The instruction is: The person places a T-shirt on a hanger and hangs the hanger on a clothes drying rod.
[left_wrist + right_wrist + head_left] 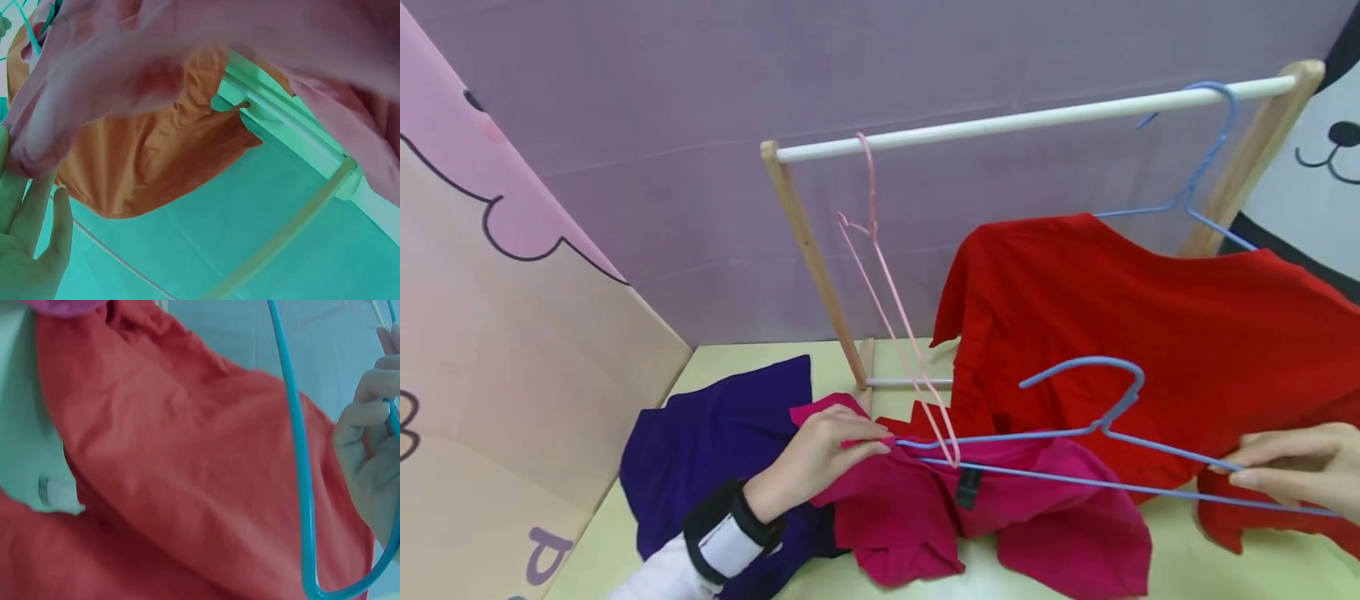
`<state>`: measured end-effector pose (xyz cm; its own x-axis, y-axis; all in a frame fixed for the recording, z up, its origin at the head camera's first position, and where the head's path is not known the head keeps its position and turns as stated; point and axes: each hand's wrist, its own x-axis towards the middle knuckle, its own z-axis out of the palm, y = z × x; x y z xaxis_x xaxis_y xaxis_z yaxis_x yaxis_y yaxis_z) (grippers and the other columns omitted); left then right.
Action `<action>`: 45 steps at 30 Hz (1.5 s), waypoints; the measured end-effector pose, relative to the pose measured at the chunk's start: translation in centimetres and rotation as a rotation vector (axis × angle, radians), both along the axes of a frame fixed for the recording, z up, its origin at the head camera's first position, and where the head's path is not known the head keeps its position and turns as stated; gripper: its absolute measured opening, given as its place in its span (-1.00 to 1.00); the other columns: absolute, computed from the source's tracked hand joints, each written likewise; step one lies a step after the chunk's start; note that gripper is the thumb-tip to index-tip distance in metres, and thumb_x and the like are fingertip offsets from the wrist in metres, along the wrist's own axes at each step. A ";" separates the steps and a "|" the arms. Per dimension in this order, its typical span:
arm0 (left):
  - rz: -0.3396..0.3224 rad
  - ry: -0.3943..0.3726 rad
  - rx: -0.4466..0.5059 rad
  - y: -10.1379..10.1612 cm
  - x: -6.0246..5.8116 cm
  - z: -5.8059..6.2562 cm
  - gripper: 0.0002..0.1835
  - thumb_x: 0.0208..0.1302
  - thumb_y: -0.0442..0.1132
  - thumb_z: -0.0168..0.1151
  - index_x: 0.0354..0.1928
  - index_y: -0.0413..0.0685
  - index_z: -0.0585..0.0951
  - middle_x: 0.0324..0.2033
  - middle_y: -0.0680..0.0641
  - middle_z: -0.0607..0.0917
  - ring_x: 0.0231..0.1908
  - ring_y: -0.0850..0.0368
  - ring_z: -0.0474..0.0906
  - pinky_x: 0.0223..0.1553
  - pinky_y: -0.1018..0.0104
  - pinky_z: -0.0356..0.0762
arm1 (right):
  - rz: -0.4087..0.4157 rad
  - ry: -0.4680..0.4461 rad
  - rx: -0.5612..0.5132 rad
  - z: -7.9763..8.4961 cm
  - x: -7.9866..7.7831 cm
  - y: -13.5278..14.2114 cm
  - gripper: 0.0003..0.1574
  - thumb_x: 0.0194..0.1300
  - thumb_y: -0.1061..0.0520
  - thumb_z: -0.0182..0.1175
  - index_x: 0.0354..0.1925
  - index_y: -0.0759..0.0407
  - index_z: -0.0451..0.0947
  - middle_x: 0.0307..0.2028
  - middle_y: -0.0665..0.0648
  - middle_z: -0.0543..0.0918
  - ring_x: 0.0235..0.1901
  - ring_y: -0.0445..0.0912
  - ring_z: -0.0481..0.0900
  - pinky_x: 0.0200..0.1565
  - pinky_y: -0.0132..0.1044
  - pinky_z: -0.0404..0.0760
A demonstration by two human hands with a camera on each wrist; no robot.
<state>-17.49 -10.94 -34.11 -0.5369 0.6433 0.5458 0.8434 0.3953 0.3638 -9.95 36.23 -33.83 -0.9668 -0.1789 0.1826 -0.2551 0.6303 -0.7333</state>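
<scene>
A magenta shirt (917, 517) with a dark tag at its collar is bunched low in the head view. My left hand (820, 454) pinches its edge beside the left end of a blue wire hanger (1131, 400). That end lies at the shirt's neckline; whether it is inside the cloth I cannot tell. On the right, my right hand (1303, 462) holds the hanger's other arm between thumb and fingers. In the right wrist view, the fingers (369, 415) curl round the blue wire. Pink cloth (112, 81) covers much of the left wrist view.
A wooden rack with a white rod (1000, 127) stands behind. From it hang an empty pink hanger (880, 242), its lower end overlapping the blue one, and another blue hanger (1210, 154) with a red shirt (1097, 325). Dark purple cloth (715, 450) lies at left.
</scene>
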 end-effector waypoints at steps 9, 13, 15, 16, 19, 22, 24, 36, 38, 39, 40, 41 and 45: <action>-0.019 -0.087 -0.071 1.0 0.6 0.7 -0.81 -0.10 -0.35 0.35 -0.33 -0.16 0.68 -0.47 0.00 0.69 -0.52 0.32 0.48 -0.48 0.63 0.35 | 0.261 -0.064 -0.125 0.4 -1.3 -3.4 -0.69 0.10 0.45 0.10 -0.28 0.16 0.64 -0.53 -0.10 0.54 -0.70 -0.22 0.37 -0.71 -0.32 0.31; -0.013 -0.082 -0.063 1.2 0.7 0.8 -0.80 -0.09 -0.35 0.35 -0.33 -0.18 0.68 -0.47 -0.02 0.69 -0.59 0.38 0.44 -0.55 0.67 0.30 | 0.275 -0.073 -0.131 0.6 -1.8 -4.8 -0.73 0.12 0.40 0.11 -0.28 0.14 0.63 -0.55 -0.04 0.55 -0.73 -0.11 0.36 -0.72 -0.30 0.29; -0.005 -0.089 -0.037 1.2 0.8 0.8 -0.80 -0.11 -0.38 0.35 -0.34 -0.19 0.68 -0.48 -0.02 0.69 -0.63 0.41 0.38 -0.61 0.68 0.25 | 0.284 -0.070 -0.141 0.7 -2.1 -5.4 -0.74 0.12 0.39 0.12 -0.29 0.13 0.63 -0.58 -0.03 0.54 -0.73 -0.12 0.36 -0.71 -0.30 0.30; -0.003 -0.090 -0.029 1.1 0.8 0.9 -0.80 -0.12 -0.39 0.36 -0.34 -0.19 0.68 -0.49 -0.02 0.69 -0.65 0.42 0.35 -0.63 0.68 0.23 | 0.308 -0.062 -0.158 0.6 -2.2 -5.7 -0.72 0.11 0.41 0.11 -0.28 0.13 0.63 -0.60 -0.03 0.53 -0.73 -0.12 0.35 -0.71 -0.30 0.30; -0.005 -0.091 -0.014 1.2 0.9 1.1 -0.80 -0.13 -0.41 0.36 -0.35 -0.20 0.68 -0.50 -0.02 0.69 -0.66 0.43 0.32 -0.64 0.68 0.23 | 0.408 -0.044 -0.231 0.5 -2.7 -6.6 -0.67 0.10 0.48 0.08 -0.25 0.18 0.62 -0.61 0.01 0.49 -0.76 -0.09 0.26 -0.73 -0.28 0.26; -0.010 -0.112 -0.013 1.3 1.0 1.2 -0.81 -0.12 -0.42 0.35 -0.35 -0.21 0.68 -0.50 -0.02 0.69 -0.63 0.42 0.38 -0.62 0.68 0.27 | 0.479 -0.053 -0.282 0.3 -3.1 -7.6 -0.66 0.10 0.50 0.05 -0.23 0.22 0.61 -0.57 0.02 0.52 -0.76 -0.07 0.23 -0.74 -0.28 0.25; -0.012 -0.133 -0.016 1.4 1.1 1.3 -0.81 -0.10 -0.41 0.34 -0.34 -0.21 0.67 -0.49 -0.03 0.69 -0.62 0.42 0.40 -0.61 0.67 0.29 | 0.504 -0.067 -0.296 0.2 -3.2 -8.3 -0.68 0.12 0.49 0.05 -0.22 0.24 0.60 -0.53 0.03 0.57 -0.72 -0.08 0.30 -0.71 -0.29 0.31; -0.034 -0.185 0.000 1.9 1.5 1.1 -0.82 -0.06 -0.39 0.32 -0.32 -0.22 0.67 -0.46 -0.04 0.69 -0.65 0.45 0.35 -0.65 0.65 0.26 | 0.515 -0.087 -0.297 -0.9 -3.8 -12.2 -0.83 0.12 0.36 0.14 -0.30 0.24 0.62 -0.60 0.06 0.56 -0.67 -0.16 0.40 -0.66 -0.35 0.41; -0.038 -0.180 -0.002 2.0 1.5 1.1 -0.82 -0.05 -0.37 0.32 -0.32 -0.20 0.67 -0.45 -0.03 0.69 -0.65 0.46 0.32 -0.65 0.66 0.24 | 0.499 -0.101 -0.297 -1.0 -3.8 -12.6 -0.85 0.12 0.33 0.15 -0.31 0.24 0.62 -0.68 0.10 0.48 -0.72 -0.19 0.32 -0.72 -0.35 0.34; -0.040 -0.172 -0.003 2.0 1.5 1.1 -0.83 -0.05 -0.36 0.32 -0.33 -0.20 0.67 -0.45 -0.03 0.69 -0.65 0.46 0.32 -0.65 0.66 0.24 | 0.490 -0.102 -0.290 -1.1 -3.8 -12.8 -0.86 0.12 0.32 0.16 -0.33 0.23 0.62 -0.71 0.12 0.44 -0.73 -0.21 0.28 -0.73 -0.36 0.31; -0.042 -0.166 -0.003 2.0 1.5 1.1 -0.83 -0.05 -0.36 0.32 -0.33 -0.20 0.67 -0.45 -0.03 0.69 -0.65 0.46 0.32 -0.65 0.66 0.24 | 0.484 -0.103 -0.285 -1.1 -3.7 -13.0 -0.88 0.12 0.31 0.17 -0.34 0.23 0.62 -0.73 0.12 0.40 -0.75 -0.23 0.26 -0.74 -0.36 0.30; -0.045 -0.161 -0.002 1.9 1.5 1.1 -0.83 -0.06 -0.36 0.32 -0.33 -0.20 0.67 -0.45 -0.03 0.69 -0.66 0.45 0.31 -0.65 0.67 0.23 | 0.479 -0.110 -0.276 -1.2 -3.7 -13.1 -0.89 0.12 0.29 0.17 -0.34 0.22 0.62 -0.73 0.12 0.39 -0.75 -0.23 0.27 -0.74 -0.36 0.30; -0.060 -0.158 -0.005 1.8 1.6 1.1 -0.82 -0.07 -0.37 0.33 -0.33 -0.21 0.67 -0.45 -0.03 0.69 -0.61 0.46 0.40 -0.61 0.68 0.28 | 0.495 -0.156 -0.220 -0.8 -3.7 -13.1 -0.88 0.17 0.22 0.15 -0.31 0.18 0.61 -0.63 0.11 0.49 -0.69 -0.22 0.37 -0.65 -0.36 0.40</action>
